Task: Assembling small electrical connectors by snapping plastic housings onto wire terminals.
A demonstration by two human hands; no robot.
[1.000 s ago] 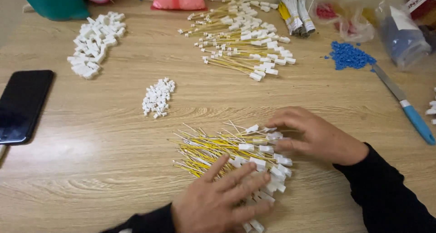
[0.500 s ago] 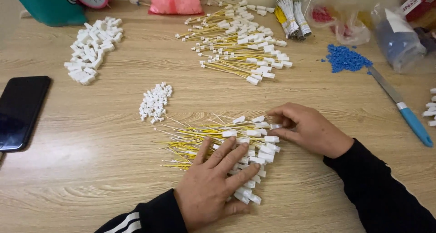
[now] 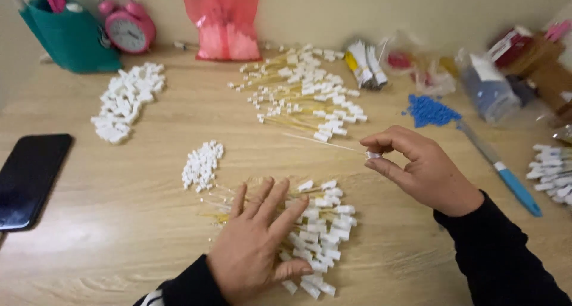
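Far left: black phone (image 3: 30, 179) flat on the wooden table (image 3: 119, 246). Upper left: teal holder (image 3: 70, 35), pink alarm clock (image 3: 128, 29), heap of white connectors (image 3: 125, 100). Left of centre: smaller white pile (image 3: 201, 165). Lower centre: left hand (image 3: 256, 246), fingers spread flat, pressing on the near bundle of yellow wires with white end housings (image 3: 322, 225). Upper centre: pink bag (image 3: 225, 21) and a second wire bundle (image 3: 307, 97). Right of centre: right hand (image 3: 426, 170), raised, thumb and forefinger pinching the white end of a single yellow wire (image 3: 325, 143) running left above the near bundle. Right: blue beads (image 3: 430, 110), blue-handled tool (image 3: 506, 178).
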